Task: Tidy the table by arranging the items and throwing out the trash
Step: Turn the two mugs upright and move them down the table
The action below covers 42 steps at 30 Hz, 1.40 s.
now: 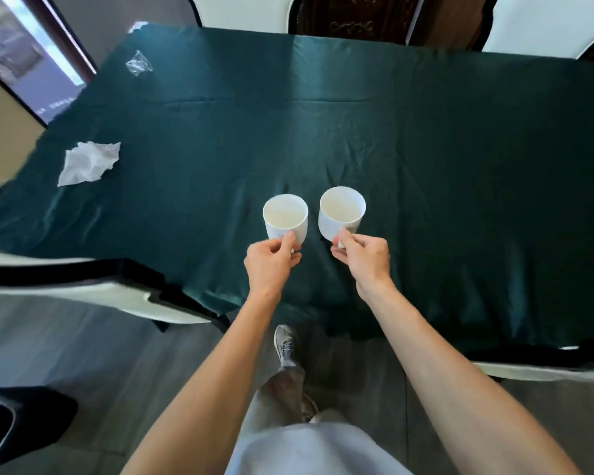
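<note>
A: Starting at the left edge of the green tablecloth (426,138), what is found?

B: A crumpled white tissue (89,162) is seen near that edge, and a scrap of clear plastic wrap (138,63) lies farther back toward the far left corner. Both would be judged light, soft and easily pinched anywhere; the wrap may be slippery.

A: And nearer the middle?

B: Two white cups are held side by side, close but apart, over the near part of the table. The left cup (285,219) is gripped by the left hand (271,262), closed low on its near side where a handle seems to be hidden. The right cup (341,213) is gripped the same way by the right hand (366,257), and is tilted slightly leftward.

A: How would they be expected to handle?

B: They look stiff, smooth and breakable, probably ceramic and empty. A firm hold at the handle is judged best. Whether the bases touch the cloth cannot be told.

A: The arms?

B: Both forearms are extended forward, wrists slightly bent.
</note>
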Available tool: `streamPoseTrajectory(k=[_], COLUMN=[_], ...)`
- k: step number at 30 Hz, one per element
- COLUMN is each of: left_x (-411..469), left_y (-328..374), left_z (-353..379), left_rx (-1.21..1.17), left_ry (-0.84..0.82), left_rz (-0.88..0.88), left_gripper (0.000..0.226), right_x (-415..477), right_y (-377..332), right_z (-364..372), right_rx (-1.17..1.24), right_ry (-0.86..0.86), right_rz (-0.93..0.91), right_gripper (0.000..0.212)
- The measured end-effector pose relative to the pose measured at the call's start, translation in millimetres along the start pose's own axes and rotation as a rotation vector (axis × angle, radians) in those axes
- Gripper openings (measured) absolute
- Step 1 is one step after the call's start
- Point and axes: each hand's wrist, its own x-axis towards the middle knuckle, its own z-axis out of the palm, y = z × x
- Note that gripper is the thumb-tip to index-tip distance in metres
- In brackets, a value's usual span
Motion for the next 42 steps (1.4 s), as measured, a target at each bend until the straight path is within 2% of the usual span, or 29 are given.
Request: streamPoseTrajectory(k=[5, 13, 21, 32, 42], left_x=[-24.7, -42.2, -41.8, -10.6, 57.5], left_y=[34.2, 100.1, 155.8, 188.5, 198.0], left_z=[-46.9, -135.6, -274.0, -475.6, -559.6], left_rx=[0.046, -0.072, -0.147, -0.136, -0.186], left_ry=[0.06, 0.128, 0.169, 0.219, 0.244], left_rz=[0.152, 0.331, 0.481, 0.6, 0.572], left_gripper=[0.033, 0.031, 0.034, 0.037, 0.038], right_x=[-50.8, -130.1, -213.8, -309.7, -302.6], right_y=[-36.9, -103.2, -157.5, -182.9, -195.7], right_z=[22.3, 87.6, 191.0, 357.2, 468.8], right_rx=[0.042, 0.144, 0.283, 0.34, 0.302], right_ry=[-0.06, -0.16, -0.234, -0.274, -0.322], right_rz=[-0.103, -0.311, -0.475, -0.552, -0.525], right_gripper=[0.027, 0.024, 0.026, 0.024, 0.023])
